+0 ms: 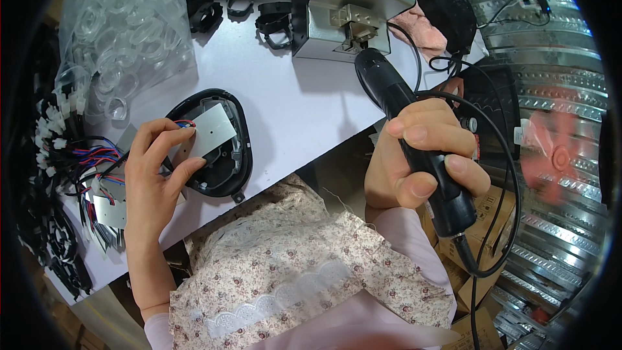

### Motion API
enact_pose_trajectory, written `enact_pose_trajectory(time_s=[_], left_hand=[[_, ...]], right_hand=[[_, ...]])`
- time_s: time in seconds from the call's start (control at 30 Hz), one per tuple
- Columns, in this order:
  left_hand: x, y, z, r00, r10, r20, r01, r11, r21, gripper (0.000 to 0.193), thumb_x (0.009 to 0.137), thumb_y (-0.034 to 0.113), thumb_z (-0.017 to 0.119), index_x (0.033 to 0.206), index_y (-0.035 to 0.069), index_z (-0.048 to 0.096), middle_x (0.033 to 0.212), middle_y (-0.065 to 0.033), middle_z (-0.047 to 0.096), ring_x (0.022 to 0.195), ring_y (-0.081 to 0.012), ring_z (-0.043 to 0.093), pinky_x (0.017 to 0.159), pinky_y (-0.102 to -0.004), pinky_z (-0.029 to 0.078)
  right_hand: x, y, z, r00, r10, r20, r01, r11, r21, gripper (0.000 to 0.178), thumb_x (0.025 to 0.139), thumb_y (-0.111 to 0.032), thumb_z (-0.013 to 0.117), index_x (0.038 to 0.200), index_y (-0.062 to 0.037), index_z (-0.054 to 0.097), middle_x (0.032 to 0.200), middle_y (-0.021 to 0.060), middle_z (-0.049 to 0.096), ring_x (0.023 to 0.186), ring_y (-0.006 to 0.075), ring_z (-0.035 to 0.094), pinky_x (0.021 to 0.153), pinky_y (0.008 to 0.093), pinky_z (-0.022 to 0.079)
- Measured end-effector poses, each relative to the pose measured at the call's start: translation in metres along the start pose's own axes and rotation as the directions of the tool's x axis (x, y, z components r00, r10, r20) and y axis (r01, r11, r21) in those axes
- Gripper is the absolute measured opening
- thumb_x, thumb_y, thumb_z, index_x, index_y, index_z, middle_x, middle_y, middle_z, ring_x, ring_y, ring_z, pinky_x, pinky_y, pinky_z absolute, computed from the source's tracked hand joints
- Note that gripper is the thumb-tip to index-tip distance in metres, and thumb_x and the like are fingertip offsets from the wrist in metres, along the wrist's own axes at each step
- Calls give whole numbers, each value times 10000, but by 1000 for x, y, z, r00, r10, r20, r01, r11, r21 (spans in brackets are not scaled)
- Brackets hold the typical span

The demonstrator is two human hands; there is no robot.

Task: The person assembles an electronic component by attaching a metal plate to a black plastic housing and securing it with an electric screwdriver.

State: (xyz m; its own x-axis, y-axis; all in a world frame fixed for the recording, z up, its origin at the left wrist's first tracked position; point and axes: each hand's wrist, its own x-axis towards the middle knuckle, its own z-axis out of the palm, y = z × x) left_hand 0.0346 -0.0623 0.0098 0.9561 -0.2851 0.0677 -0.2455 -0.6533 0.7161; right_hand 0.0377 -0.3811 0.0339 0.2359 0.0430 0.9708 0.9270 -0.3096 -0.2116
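Note:
My right hand is wrapped round a black electric screwdriver with a cord at its lower end. Its far tip points at the outlet of a grey screw feeder; contact between them cannot be made out. My left hand grips the left edge of a silver metal plate with thumb and fingers. The plate rests tilted across an open black rounded housing on the white table. Red and blue wires show by the index fingertip; part of the plate is hidden behind the fingers.
A clear bag of transparent rings stands at the far left. Several black ring brackets lie beside the feeder. Wired plates and white connectors crowd the left. A red fan and cardboard boxes are at right.

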Motion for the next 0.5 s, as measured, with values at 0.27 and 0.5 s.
enact_pose_trajectory(time_s=[0.27,0.5], left_hand=[[0,-1,-1,1000,-24,19,24,1000,-6,398,725,81,806,1101,12,694,1118,-98,612,1011,-248,605,871,-325,475],[-1,-1,-1,1000,-23,17,23,1000,-14,402,727,80,812,1104,11,693,1119,-99,612,1007,-250,608,868,-323,476]], right_hand=[[-1,1,2,998,-66,-19,67,998,21,337,980,-248,633,1152,-67,407,908,170,634,600,232,641,468,317,528],[1,-1,3,999,-29,30,29,1000,-5,341,979,-246,635,1161,-65,410,913,171,636,607,230,646,475,317,531]])
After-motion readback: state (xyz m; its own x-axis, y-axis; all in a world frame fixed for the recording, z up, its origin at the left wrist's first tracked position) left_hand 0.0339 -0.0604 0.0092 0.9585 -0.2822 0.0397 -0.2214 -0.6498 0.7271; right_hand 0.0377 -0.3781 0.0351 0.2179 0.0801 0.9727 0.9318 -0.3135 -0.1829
